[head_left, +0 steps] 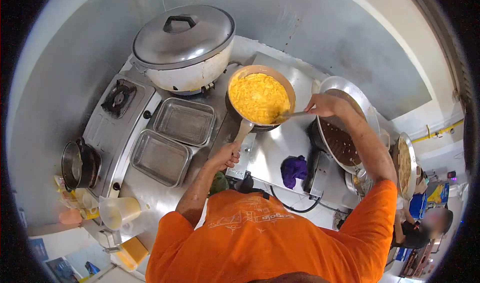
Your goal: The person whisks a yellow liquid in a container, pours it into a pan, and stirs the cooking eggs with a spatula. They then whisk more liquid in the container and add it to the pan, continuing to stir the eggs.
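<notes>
A frying pan [291,85] with a tan inside and a pale handle sits on a burner at the middle of the steel counter. Yellow scrambled egg [260,98] covers most of its bottom. My left hand [226,156] is wrapped round the pan's handle, on the side nearest me. In my right hand [327,104] is a grey-handled spatula [297,114], its head down in the egg by the pan's right edge and partly hidden. My right forearm passes over a large metal pot [345,84] of brown sauce.
Two metal trays [185,121] lie left of the pan, below a big lidded rice cooker [186,38]. Farther left are a gas stove [125,100], a black pot [80,163] and a plastic jug [119,213]. A purple cloth [293,171] lies right. Another person [420,233] is at far right.
</notes>
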`<move>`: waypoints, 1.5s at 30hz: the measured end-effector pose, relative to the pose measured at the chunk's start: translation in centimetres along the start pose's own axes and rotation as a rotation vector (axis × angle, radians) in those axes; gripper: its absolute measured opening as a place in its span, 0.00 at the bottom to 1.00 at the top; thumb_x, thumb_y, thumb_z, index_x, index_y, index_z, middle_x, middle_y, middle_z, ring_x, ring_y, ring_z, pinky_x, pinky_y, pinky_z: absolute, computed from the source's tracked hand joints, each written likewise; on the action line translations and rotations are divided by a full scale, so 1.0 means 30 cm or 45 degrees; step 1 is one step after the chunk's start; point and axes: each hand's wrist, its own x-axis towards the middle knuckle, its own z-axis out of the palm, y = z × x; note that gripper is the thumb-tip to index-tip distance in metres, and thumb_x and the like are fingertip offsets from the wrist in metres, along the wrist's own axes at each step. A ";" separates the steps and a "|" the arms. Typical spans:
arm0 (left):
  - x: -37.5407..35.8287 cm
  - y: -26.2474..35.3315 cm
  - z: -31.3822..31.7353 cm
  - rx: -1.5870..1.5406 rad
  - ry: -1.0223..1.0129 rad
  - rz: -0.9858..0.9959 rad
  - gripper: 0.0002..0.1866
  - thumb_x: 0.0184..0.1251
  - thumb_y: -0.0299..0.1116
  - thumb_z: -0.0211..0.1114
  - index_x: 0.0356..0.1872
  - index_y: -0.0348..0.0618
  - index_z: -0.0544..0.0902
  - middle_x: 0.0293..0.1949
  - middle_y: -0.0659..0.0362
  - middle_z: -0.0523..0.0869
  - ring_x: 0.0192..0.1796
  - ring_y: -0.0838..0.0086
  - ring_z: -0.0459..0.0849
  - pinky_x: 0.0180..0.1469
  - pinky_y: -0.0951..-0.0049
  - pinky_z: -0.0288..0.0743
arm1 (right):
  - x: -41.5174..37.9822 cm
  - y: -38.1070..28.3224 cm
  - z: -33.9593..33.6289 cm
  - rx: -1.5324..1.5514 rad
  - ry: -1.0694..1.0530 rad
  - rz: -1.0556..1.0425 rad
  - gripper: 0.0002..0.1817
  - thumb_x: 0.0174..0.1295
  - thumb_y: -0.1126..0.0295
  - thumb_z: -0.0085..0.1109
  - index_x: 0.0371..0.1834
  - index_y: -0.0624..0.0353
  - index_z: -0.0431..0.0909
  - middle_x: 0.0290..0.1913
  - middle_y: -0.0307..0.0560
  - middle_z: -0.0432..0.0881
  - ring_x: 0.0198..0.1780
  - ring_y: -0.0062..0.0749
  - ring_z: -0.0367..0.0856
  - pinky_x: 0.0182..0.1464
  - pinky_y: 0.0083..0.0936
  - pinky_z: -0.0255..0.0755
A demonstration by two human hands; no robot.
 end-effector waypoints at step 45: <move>0.008 -0.014 0.015 0.006 -0.012 -0.038 0.17 0.71 0.53 0.52 0.37 0.49 0.67 0.21 0.66 0.64 0.17 0.86 0.58 0.14 0.86 0.48 | 0.383 -0.223 0.234 1.935 0.441 0.362 0.19 0.63 0.68 0.50 0.58 0.51 0.71 0.23 0.38 0.69 0.11 0.16 0.58 0.10 0.15 0.50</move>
